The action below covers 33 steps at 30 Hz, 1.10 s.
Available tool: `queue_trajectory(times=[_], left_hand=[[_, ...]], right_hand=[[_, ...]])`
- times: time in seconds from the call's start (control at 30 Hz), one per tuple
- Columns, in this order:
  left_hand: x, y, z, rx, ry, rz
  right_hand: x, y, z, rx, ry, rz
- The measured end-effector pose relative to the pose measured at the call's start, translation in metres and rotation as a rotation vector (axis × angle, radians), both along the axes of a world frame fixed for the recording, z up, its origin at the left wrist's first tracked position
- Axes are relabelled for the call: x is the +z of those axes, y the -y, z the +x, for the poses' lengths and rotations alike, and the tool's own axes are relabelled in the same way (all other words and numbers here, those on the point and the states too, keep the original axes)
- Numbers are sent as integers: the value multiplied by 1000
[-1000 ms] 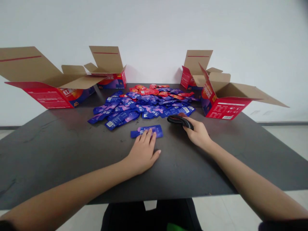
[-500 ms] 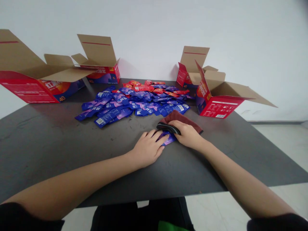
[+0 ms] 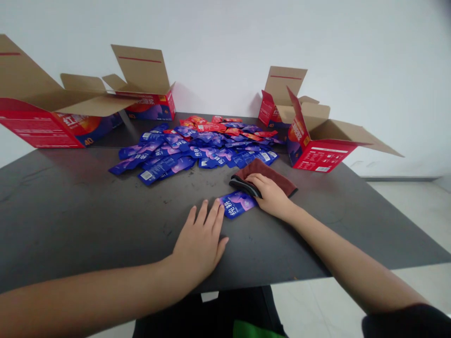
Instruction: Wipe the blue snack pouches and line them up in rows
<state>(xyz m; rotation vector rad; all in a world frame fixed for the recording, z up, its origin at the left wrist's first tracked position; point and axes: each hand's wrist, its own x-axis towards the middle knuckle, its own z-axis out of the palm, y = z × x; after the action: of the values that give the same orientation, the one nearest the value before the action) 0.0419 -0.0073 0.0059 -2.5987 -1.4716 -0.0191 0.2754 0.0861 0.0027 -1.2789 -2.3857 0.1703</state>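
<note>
A single blue pouch point(image 3: 237, 203) with purple print lies flat on the dark grey table in front of me. My left hand point(image 3: 200, 237) is beside its left end, palm down with fingers stretched, the fingertips at the pouch's edge. Gripped in my right hand point(image 3: 270, 193) is the folded black edge of a brown cloth point(image 3: 263, 172). The rest of the cloth spreads on the table behind the fingers. The right end of the pouch reaches close to my right hand and is partly covered there.
A heap of blue pouches point(image 3: 165, 165) and red pouches point(image 3: 211, 127) lies farther back. Open red cartons stand around it: a large left carton point(image 3: 42, 129), a back left carton point(image 3: 151, 107), a back right carton point(image 3: 269, 110) and a right carton point(image 3: 319, 156).
My left hand has slid left and toward me off the blue pouch, uncovering its printed face. My right hand with the cloth has hardly moved.
</note>
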Motion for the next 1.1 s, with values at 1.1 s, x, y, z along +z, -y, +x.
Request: queue_trajectory(times=[1.1], left_hand=[[12,5,8,-42,34,-216]], right_hand=[[0,51,-56,246,-11,48]])
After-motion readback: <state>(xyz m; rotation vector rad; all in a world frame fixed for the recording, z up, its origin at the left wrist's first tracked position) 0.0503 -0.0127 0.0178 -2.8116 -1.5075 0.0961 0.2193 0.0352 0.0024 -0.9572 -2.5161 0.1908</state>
